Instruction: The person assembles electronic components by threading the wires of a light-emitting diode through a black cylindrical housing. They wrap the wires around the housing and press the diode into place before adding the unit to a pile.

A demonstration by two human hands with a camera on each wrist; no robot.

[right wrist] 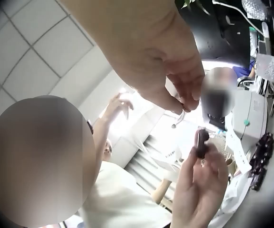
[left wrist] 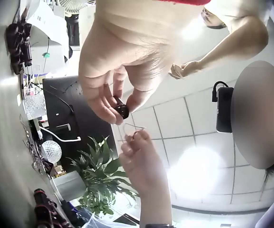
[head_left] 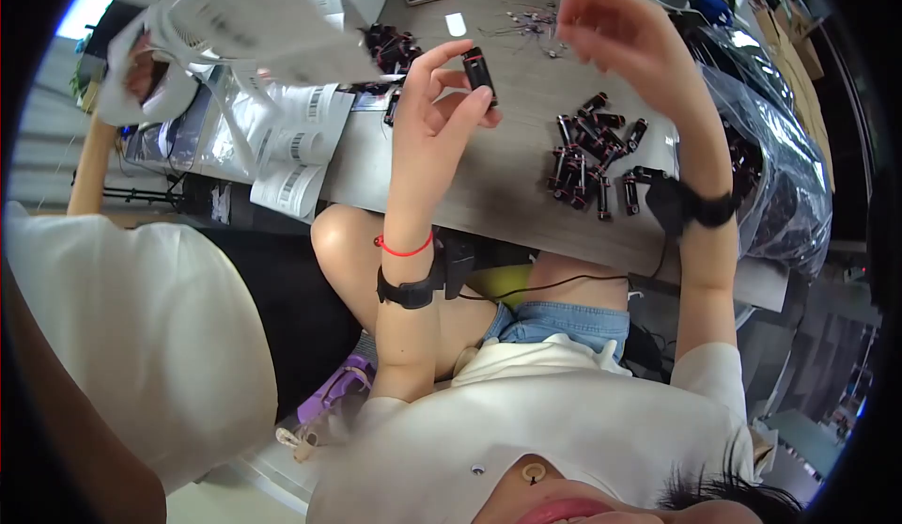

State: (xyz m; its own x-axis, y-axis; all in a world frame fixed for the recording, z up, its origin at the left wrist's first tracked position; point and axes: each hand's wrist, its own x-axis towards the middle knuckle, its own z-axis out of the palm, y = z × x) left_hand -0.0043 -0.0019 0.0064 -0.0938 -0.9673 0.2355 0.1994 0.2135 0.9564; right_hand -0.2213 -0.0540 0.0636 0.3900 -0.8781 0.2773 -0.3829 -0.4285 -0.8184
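In the head view my left hand (head_left: 427,125) is raised over the table and pinches a small black cylinder with red rings (head_left: 478,75) between thumb and fingers. One end of this cylinder (left wrist: 122,110) faces my right hand (left wrist: 144,164) in the left wrist view. My right hand (head_left: 628,43) is held up to the right, apart from the cylinder. Between its thumb and fingertips it pinches a thin wire piece (left wrist: 136,126). In the right wrist view the wire piece (right wrist: 175,125) hangs below the fingertips, with a small rounded end.
Several similar black cylinders (head_left: 587,153) lie heaped on the table (head_left: 470,181), with another heap (head_left: 390,46) at the back left. Loose small wired parts (head_left: 536,24) are scattered behind. A plastic bag (head_left: 789,181) stands right; label sheets (head_left: 291,153) and another person (head_left: 141,336) are left.
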